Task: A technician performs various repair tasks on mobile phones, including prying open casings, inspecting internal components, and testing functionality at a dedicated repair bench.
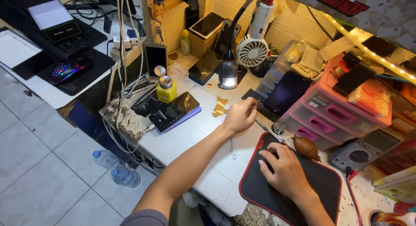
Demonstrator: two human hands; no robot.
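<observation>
Item 1, centre-left of frame: dark phone point(175, 111) lying flat, back up, on the white counter point(195, 135), just beside a yellow bottle point(166, 91) with a metal cap.

Item 2, centre: gold-coloured cut-out piece point(219, 107), flat on the counter, near the base of the lit lamp point(228, 74).

Item 3, centre: left hand point(239, 117), fingers curled narrow and pinched together at the edge of a black tablet point(284, 94); whether they grip anything small cannot be told.

Item 4, lower right: right hand point(286, 169), fingers bent and pressing a small dark part onto the red-edged black mat point(323, 182); the part is mostly hidden. A brown bulb blower point(305, 148) lies just beside.

Handling note: judged best to keep the right hand pressing the part flat and steady while the left works lightly.
</observation>
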